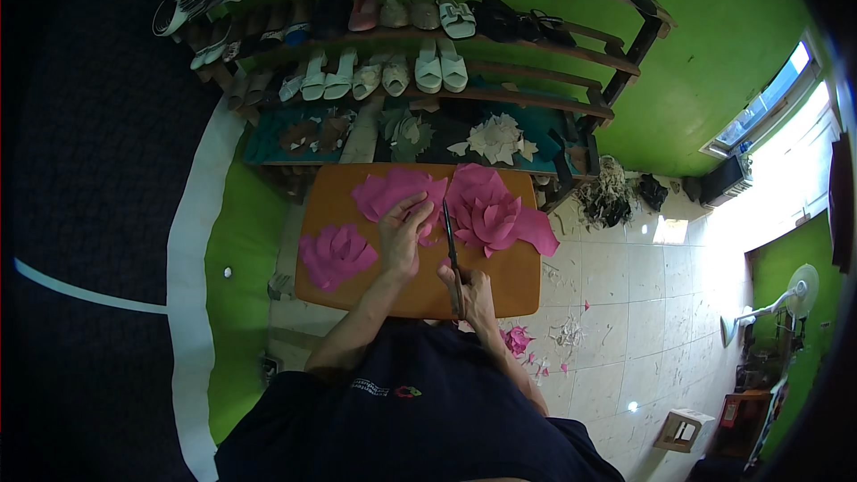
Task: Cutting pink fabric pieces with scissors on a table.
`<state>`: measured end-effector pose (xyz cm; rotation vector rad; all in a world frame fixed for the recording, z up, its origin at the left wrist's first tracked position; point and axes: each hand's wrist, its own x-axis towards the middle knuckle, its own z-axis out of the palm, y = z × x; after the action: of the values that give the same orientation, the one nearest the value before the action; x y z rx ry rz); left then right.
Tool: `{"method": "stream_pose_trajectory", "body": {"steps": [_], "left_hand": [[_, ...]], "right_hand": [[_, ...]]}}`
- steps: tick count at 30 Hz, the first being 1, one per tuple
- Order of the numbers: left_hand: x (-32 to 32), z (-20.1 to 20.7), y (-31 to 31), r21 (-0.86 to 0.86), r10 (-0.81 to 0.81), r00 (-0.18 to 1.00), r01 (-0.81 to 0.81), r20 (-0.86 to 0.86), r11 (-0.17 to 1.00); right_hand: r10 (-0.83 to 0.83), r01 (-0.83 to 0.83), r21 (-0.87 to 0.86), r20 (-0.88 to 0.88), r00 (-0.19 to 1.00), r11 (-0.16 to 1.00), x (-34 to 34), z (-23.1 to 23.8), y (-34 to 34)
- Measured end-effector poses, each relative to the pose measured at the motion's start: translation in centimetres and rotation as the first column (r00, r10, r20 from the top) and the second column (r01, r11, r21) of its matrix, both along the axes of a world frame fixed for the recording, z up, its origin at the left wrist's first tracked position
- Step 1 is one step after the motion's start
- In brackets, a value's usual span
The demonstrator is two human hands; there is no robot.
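From where I stand, the person's left hand (403,234) has its fingers bent round the near edge of a pink sheet (397,187), gripping it above the far part of an orange-brown bench (411,290). The right hand (476,296) is closed around the handles of dark scissors (453,252), their blades pointing away from the person, just right of the left hand. Beside the blades, on the right, lies a heap of pink cut pieces (486,210), one flap hanging past the bench's edge. A smaller pink bunch (337,256) sits at the left. Past the bench, a rack (558,54) carries rows of shoes, with a pale bunch of cut pieces (502,138) low down. Scraps (567,332) litter the tiled floor (625,272) to the right.
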<state>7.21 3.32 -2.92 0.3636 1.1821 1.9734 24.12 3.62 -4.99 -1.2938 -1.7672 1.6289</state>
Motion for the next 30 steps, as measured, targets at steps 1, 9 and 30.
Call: {"method": "stream_pose_trajectory", "body": {"steps": [1,9,30], "left_hand": [[-0.6,0.1,-0.2,-0.011,-0.046,0.999,0.045,-0.021,0.999],[-3.9,0.6,-0.7,-0.033,-0.224,0.974,0.223,-0.039,0.974],[-1.4,-0.1,-0.5,-0.085,-0.259,0.941,0.246,-0.218,0.965]], "right_hand": [[0.046,-0.046,0.021,0.002,0.999,0.999,0.3,-0.4,0.0],[0.156,-0.157,0.051,0.025,0.987,0.986,1.4,0.8,-0.4],[0.057,-0.061,0.070,0.064,0.996,0.996,0.6,1.5,-0.2]]}}
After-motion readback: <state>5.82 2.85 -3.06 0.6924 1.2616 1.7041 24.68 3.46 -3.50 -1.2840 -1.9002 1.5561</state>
